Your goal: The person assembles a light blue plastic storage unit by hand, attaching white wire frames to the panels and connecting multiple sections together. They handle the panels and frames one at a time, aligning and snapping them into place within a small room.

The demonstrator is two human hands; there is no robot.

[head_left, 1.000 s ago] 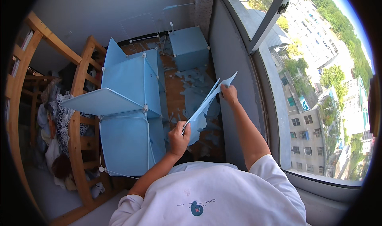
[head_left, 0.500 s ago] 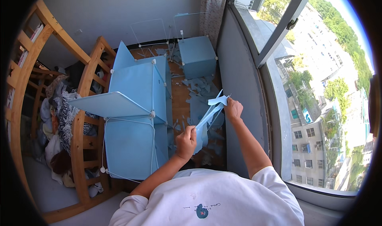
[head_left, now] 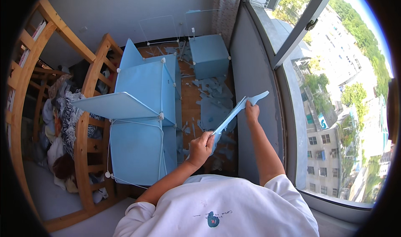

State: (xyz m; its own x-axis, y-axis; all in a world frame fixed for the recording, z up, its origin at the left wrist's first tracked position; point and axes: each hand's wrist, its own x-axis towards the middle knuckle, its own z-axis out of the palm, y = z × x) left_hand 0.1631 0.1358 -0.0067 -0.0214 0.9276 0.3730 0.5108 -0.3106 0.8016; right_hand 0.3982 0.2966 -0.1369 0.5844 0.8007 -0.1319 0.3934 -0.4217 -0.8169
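Observation:
In front of my body, my left hand [head_left: 201, 148] is closed around the near end of a torn light-blue plastic sheet [head_left: 229, 119]. The sheet is seen nearly edge-on and slants up to the right. My right hand [head_left: 252, 112] pinches the sheet's far end, where a pale strip [head_left: 261, 97] sticks out beyond the fingers. Whether that strip is still joined to the sheet, I cannot tell. Below, torn blue plastic pieces [head_left: 214, 107] lie scattered on the wooden floor.
A blue panel cabinet with white connectors [head_left: 140, 89] stands to the left, one panel jutting sideways. A blue cube unit [head_left: 209, 55] is farther back. Wire frames [head_left: 156, 28] lean near the wall. A wooden bed frame [head_left: 90, 91] is at left, a window [head_left: 288, 53] at right.
My right hand has moved slightly right and down. The sheet has turned from loose, crumpled strips to a straighter, edge-on slant, with a strip now pointing right past my right hand.

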